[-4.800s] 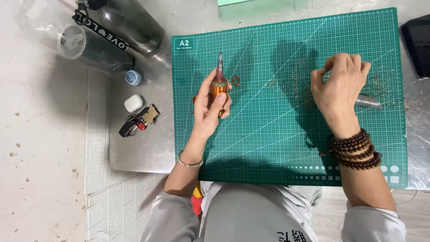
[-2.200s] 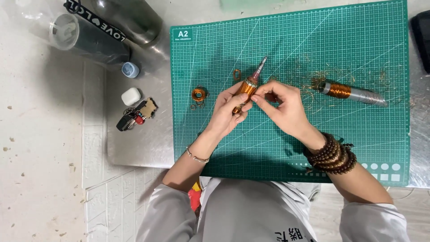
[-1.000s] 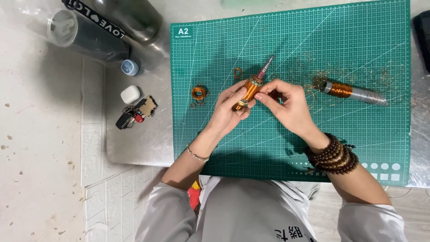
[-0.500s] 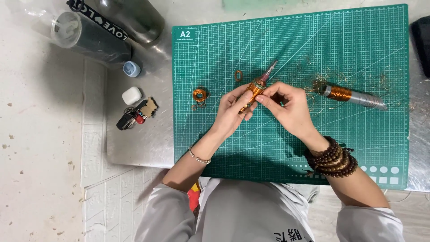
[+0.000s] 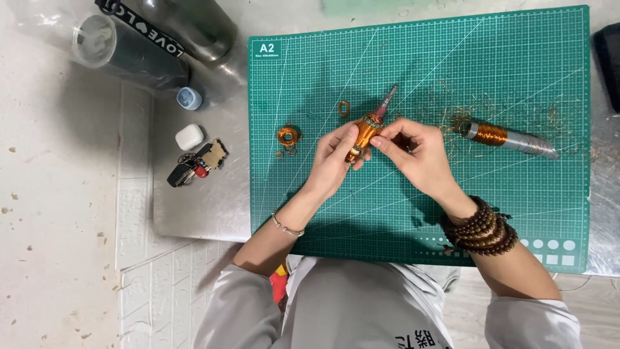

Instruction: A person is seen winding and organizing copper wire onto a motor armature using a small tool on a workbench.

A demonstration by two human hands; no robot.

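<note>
My left hand [image 5: 336, 160] grips a small rotor wound with copper wire [image 5: 365, 129]; its grey shaft points up and to the right. My right hand [image 5: 416, 155] pinches the same rotor from the right side with its fingertips. Both hands hover over a green cutting mat [image 5: 504, 77]. A second rotor with a copper winding and a long grey shaft [image 5: 507, 137] lies on the mat to the right, amid loose wire strands. A small copper wire coil [image 5: 289, 136] and a thin copper loop [image 5: 344, 108] lie on the mat left of my hands.
Left of the mat lie a dark bottle [image 5: 190, 26], a clear tumbler [image 5: 126, 52], a small blue cap [image 5: 190, 98], a white earbud case [image 5: 189, 137] and a bunch of keys [image 5: 194, 165]. A black object [image 5: 609, 61] sits at the right edge.
My right hand left the rotor lying at the right and joined the left hand on the held rotor. A copper coil now lies left of my hands. In the last second little moved.
</note>
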